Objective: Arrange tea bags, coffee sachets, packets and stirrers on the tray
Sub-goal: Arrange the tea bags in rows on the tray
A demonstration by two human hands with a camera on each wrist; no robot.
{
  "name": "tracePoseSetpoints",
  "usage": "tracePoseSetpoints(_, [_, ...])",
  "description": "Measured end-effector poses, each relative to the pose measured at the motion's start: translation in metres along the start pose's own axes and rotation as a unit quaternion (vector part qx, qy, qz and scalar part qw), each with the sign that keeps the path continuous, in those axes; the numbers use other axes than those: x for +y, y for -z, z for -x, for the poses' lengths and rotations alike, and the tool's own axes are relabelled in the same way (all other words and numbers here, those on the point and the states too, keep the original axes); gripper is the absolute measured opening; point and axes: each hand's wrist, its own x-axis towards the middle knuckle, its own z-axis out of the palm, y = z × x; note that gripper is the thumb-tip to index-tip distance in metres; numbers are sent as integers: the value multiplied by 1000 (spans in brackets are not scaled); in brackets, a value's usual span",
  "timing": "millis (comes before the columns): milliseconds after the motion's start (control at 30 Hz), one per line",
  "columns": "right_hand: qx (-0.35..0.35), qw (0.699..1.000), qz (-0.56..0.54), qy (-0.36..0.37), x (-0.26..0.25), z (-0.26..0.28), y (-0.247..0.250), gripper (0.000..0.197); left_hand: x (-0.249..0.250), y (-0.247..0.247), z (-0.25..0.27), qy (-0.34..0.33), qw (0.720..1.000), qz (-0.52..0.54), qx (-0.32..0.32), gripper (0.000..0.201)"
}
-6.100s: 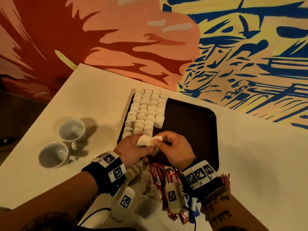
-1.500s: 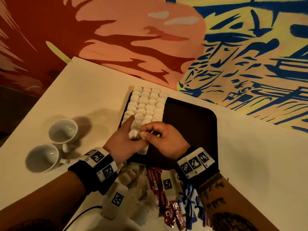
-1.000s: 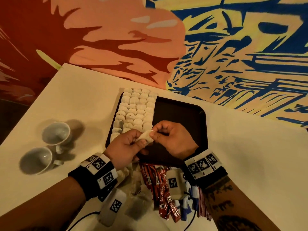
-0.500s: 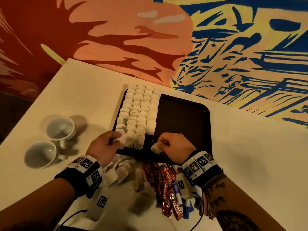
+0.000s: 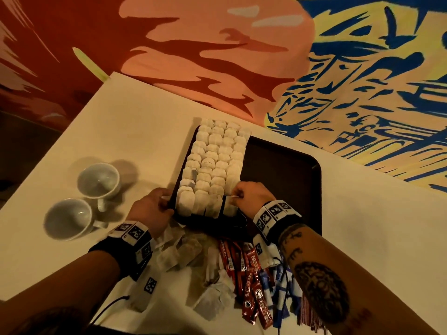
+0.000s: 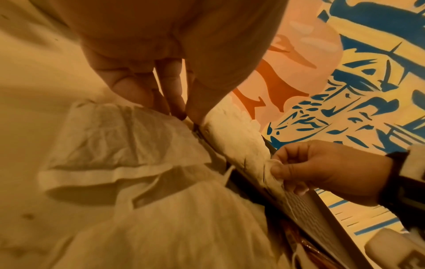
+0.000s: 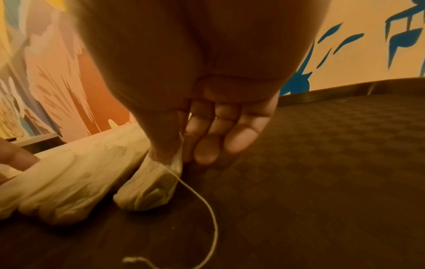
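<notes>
Pinching a tea bag point(image 7: 147, 187) onto the tray point(image 5: 285, 170).
Right hand point(image 5: 251, 195) gripping it beside the rows; left hand point(image 5: 151, 209) clasping the tray's left rim.

Stirrers point(image 5: 308, 310), lower right of head view: largely hidden under forearm. Tray point(image 5: 302, 165) near rim: covered by wrists. Left hand point(image 5: 151, 209) fingertips: obscured at tray edge. Sachet point(image 5: 254, 281) print: mostly illegible.

You work under dim, warm amber light. The cups point(image 5: 82, 199) cast soft shadows toward the wall. Both wrist views blur and bend strongly at their edges.
</notes>
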Motion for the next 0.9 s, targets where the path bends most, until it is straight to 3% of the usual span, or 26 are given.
tracePoseSetpoints(533, [24, 998, -29, -49, -7, -12, 13, 15, -9, 2, -9, 4, 1000, 3, -5, 51])
tracePoseSetpoints(667, [87, 991, -68, -81, -3, 4, 8, 37, -12, 10, 3, -2, 1000, 8, 5, 30])
tracePoseSetpoints(767, [88, 988, -76, -104, 4, 27, -7, 35, -18, 16, 23, -3, 1000, -23, 2, 15])
tracePoseSetpoints(833, [50, 991, -48, -111, 10, 45, -24, 28, -26, 14, 40, -25, 999, -45, -10, 15])
tracePoseSetpoints(900, [35, 994, -31, -101, 14, 61, -41, 25, -35, 7, 56, -89, 993, -78, 7, 20])
